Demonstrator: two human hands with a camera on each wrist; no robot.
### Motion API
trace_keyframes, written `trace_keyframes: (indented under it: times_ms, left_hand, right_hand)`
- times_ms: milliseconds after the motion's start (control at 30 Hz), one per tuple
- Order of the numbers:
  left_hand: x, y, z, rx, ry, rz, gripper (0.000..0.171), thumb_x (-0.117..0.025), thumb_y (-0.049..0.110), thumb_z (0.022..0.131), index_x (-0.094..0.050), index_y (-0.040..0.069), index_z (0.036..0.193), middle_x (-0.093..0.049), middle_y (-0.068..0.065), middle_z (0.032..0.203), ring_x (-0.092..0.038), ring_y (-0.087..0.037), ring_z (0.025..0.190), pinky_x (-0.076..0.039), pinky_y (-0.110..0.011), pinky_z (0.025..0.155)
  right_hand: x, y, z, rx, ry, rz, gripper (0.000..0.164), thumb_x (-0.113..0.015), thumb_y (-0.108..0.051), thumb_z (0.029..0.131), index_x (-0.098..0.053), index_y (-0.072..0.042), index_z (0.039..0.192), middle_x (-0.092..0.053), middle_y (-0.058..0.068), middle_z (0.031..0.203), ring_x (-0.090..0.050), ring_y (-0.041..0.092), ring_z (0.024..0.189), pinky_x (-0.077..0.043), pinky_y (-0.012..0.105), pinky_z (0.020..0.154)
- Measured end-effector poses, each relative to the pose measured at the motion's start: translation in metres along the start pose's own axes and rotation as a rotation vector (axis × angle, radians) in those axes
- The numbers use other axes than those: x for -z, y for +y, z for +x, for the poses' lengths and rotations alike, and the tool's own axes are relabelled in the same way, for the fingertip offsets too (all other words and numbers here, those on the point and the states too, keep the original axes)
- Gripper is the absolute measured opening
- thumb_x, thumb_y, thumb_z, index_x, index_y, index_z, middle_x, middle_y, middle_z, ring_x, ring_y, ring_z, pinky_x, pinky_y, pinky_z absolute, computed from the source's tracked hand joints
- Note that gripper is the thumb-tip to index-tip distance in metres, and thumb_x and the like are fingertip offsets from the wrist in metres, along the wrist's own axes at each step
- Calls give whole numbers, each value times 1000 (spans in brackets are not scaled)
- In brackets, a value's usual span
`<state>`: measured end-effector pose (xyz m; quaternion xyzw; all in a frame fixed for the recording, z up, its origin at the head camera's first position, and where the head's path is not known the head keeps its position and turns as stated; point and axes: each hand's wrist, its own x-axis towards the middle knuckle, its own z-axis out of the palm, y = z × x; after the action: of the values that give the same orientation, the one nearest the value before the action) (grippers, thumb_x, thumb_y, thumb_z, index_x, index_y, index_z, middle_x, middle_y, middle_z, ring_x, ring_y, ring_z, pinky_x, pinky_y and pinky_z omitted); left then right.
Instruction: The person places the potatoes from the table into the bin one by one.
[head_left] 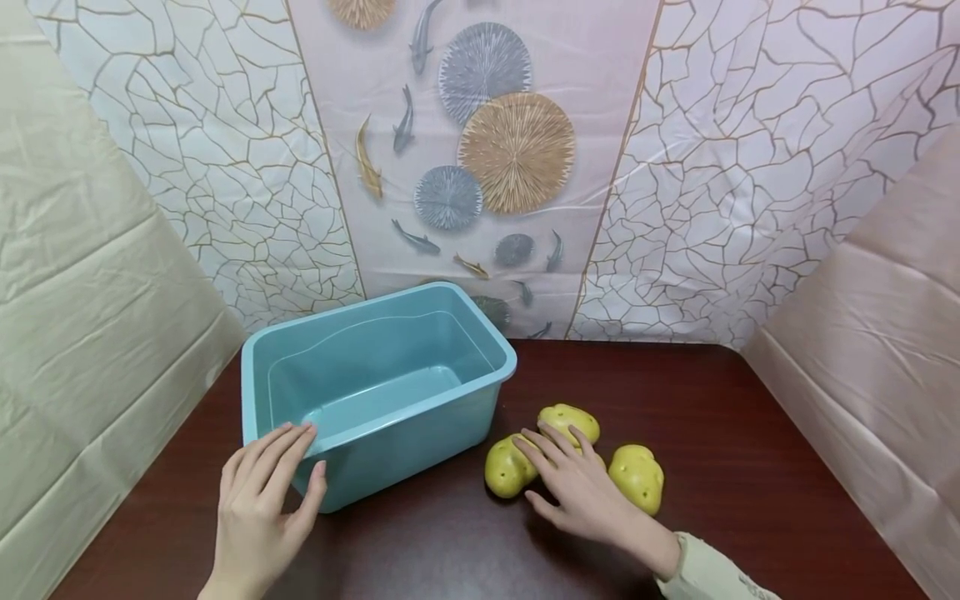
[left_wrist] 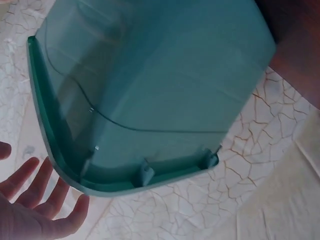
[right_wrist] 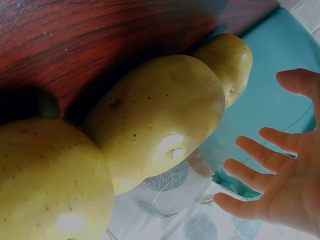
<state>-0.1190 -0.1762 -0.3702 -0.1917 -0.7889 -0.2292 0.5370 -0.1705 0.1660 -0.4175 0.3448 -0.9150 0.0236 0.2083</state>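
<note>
A blue-green plastic basin (head_left: 420,442) stands on the left half of the table, its inside showing no contents. My left hand (head_left: 258,500) is at its near left corner, fingers loosely extended along the rim; in the left wrist view the fingertips lie right by the rim (left_wrist: 115,192). Several yellow potatoes lie in a group to the right of the basin: a left one (head_left: 506,471), a back one (head_left: 577,421) and a right one (head_left: 636,477), with another partly hidden under my right hand (head_left: 585,493). That hand hovers over the group, fingers spread, holding nothing.
The dark red wooden table (head_left: 720,433) extends right of the potatoes. A patterned cloth backdrop (head_left: 675,250) hangs behind the basin. Cloth side walls, a left one (head_left: 97,375) and a right one (head_left: 870,367), flank the table.
</note>
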Motion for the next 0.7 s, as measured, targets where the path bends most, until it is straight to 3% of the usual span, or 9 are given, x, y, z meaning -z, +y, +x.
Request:
trace_keyframes:
  times_ms: [167,367,700]
  left_hand:
    - [3,-7,-1,22,-45,26,42,-46,36,89,-66,1,102,-65,-15,101,-54,-28,101,-32,-39,94]
    - [4,-13,-3,38,-83,22,43,-44,37,90,-64,2,106,-64,-15,105,-53,-29,105,-30,-36,103]
    - [3,-20,-9,77,-169,52,47,-39,42,91,-60,7,116,-61,-14,113,-49,-28,115,-29,-45,103]
  right_hand:
    - [0,1,2,13,-9,13,63,-65,-34,74,-44,-14,130,-47,4,132,-39,27,126,-30,56,96]
    - [-1,2,4,35,-13,14,61,-66,-34,74,-46,-15,129,-47,4,132,-39,28,126,-32,56,95]
    - [-3,4,9,81,-8,-8,59,-65,-32,73,-48,-15,127,-48,5,130,-42,27,123,-34,55,93]
